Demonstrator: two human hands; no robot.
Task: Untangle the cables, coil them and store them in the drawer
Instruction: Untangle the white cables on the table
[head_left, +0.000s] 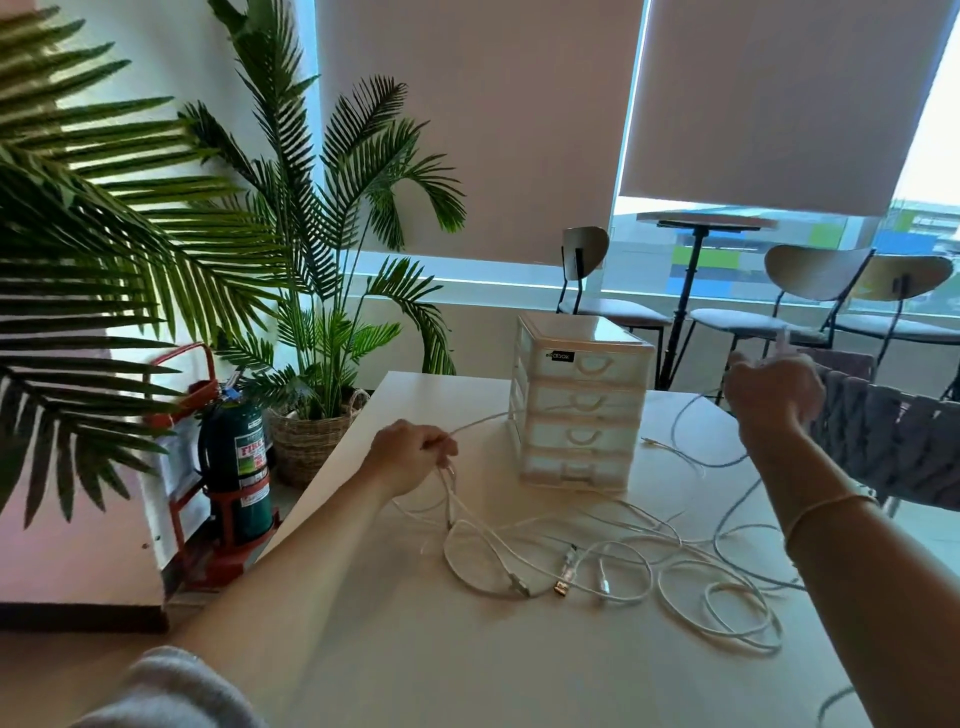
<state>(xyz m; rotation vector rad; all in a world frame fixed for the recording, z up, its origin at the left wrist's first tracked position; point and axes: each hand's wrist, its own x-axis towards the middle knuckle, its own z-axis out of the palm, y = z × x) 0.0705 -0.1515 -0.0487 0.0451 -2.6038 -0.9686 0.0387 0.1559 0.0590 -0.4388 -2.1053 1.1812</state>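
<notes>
Several white cables (613, 558) lie tangled in loops on the pale table (395, 649), their plugs near the middle. My left hand (413, 454) grips a bunch of white cable just left of the drawer unit; one strand runs from it behind the unit. My right hand (774, 389) is raised to the right of the unit and pinches a blurred white cable end. A pale blue cable (727, 514) hangs from that side down to the table. The small white plastic drawer unit (582, 400) has several drawers, all closed.
A woven grey chair back (893, 441) stands at the table's right edge. Large palm plants (322, 249) and a green fire extinguisher (236, 462) in a red stand are on the left. Chairs (810, 291) and a round stand table (701, 223) sit by the window behind.
</notes>
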